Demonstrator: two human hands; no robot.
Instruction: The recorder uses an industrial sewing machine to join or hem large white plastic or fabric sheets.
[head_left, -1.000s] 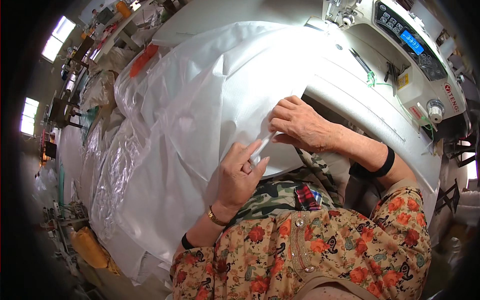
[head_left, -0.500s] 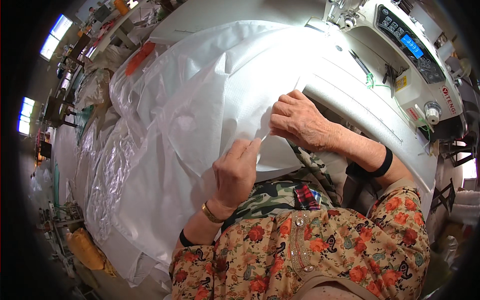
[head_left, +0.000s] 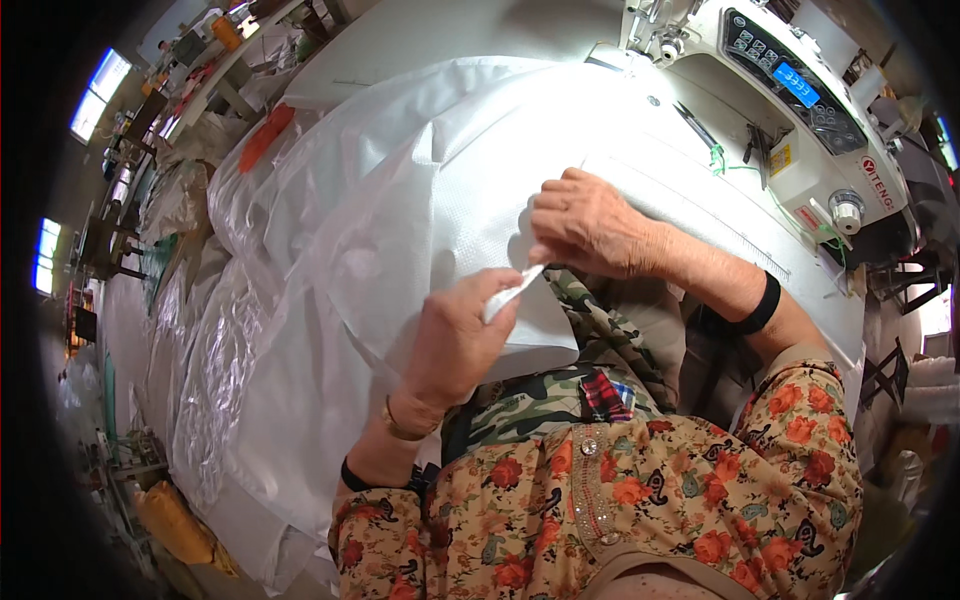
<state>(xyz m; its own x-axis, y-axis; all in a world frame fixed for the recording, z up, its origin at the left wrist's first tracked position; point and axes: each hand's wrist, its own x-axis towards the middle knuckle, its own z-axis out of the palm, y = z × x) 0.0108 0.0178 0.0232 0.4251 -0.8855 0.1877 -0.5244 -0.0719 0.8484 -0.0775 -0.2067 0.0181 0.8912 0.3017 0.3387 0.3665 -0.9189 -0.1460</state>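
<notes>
A large sheet of white woven plastic fabric spreads over the table and drapes down to the left. My left hand is closed on a folded edge of it, thumb and fingers pinching a narrow white strip. Just up and to the right, my right hand is closed around the same edge, its knuckles facing up. Between the two hands the strip runs short and slanted. What lies inside the curled right fingers is hidden. The sewing machine stands beyond my right hand, its needle area brightly lit.
Dark scissors or tweezers lie on the machine bed beside green thread. An orange-red piece lies at the sheet's far left edge. Crinkled clear plastic hangs at the left, and a yellow-brown bundle sits low there.
My left hand has turned and slid, and more of the folded strip shows between the hands. My right hand has shifted slightly left. The whole view has moved a little.
</notes>
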